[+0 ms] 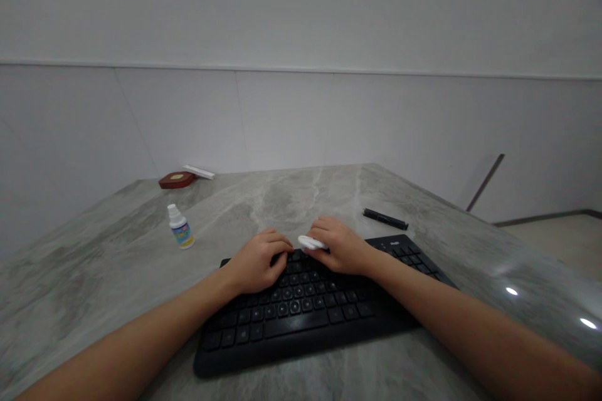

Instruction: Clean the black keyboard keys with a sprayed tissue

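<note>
A black keyboard point(296, 322) lies slightly tilted on the marble-patterned table in front of me. My left hand point(261, 263) grips its far edge left of the middle, fingers bent over the upper keys and thumb lower down on the keys. In my right hand point(341, 247) a white pad point(311, 242), flat and rounded like a cotton pad, is pinched between thumb and fingers. This hand is over the keyboard's far edge, just right of my left hand. My right forearm crosses above the right part of the keyboard and hides some keys.
To the left stands a small white spray bottle point(181, 229) with a blue and yellow label. A black pen-like object point(385, 218) lies beyond the keyboard at the right. A reddish-brown case point(177, 180) and a white flat box point(199, 171) sit at the back left, near the wall.
</note>
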A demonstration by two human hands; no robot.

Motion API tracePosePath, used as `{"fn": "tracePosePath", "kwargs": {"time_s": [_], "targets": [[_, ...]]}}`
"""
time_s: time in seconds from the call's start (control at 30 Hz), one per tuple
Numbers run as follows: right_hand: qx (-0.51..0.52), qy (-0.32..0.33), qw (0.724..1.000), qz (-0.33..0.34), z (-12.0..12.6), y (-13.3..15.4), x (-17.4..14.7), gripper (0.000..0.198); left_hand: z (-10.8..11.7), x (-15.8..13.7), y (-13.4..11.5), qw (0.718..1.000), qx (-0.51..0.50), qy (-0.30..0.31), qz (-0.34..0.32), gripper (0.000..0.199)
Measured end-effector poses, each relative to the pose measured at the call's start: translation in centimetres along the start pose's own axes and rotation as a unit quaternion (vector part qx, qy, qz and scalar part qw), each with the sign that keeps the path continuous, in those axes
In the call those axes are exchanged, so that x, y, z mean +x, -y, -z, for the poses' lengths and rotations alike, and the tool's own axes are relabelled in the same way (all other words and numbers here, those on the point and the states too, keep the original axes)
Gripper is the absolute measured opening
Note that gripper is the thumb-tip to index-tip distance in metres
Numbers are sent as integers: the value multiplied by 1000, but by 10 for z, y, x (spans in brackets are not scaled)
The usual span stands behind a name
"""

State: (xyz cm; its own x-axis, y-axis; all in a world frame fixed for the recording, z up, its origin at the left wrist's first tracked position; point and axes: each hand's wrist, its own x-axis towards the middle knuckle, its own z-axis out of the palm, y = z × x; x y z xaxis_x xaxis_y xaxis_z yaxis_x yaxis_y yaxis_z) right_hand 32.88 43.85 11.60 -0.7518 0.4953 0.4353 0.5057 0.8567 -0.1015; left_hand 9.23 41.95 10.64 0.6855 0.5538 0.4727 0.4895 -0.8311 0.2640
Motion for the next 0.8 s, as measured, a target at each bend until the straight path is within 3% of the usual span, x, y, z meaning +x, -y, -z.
{"fn": "tracePosePath", "kwargs": {"time_s": [0.07,0.2,0.37,0.53,0.7,0.8], "targets": [[12,10,1000,14,0,1,0,12,0,0,0,1000,0,-3,1,25],[-15,7,1000,-19,-1,3,1,13,-1,0,2,1000,1,-8,5,26],[0,25,999,28,-1,4,3,12,-2,-3,4,1000,-3,-10,-5,41],[-36,10,999,-23,-4,1,4,10,-2,-4,5,999,-7,-27,-18,32],[-5,-5,1000,7,-5,2,4,10,-2,-3,5,999,-3,-44,-12,27],[-21,4,999,-30,-6,2,5,11,-2,-4,5,999,1,-45,-9,25]]}}
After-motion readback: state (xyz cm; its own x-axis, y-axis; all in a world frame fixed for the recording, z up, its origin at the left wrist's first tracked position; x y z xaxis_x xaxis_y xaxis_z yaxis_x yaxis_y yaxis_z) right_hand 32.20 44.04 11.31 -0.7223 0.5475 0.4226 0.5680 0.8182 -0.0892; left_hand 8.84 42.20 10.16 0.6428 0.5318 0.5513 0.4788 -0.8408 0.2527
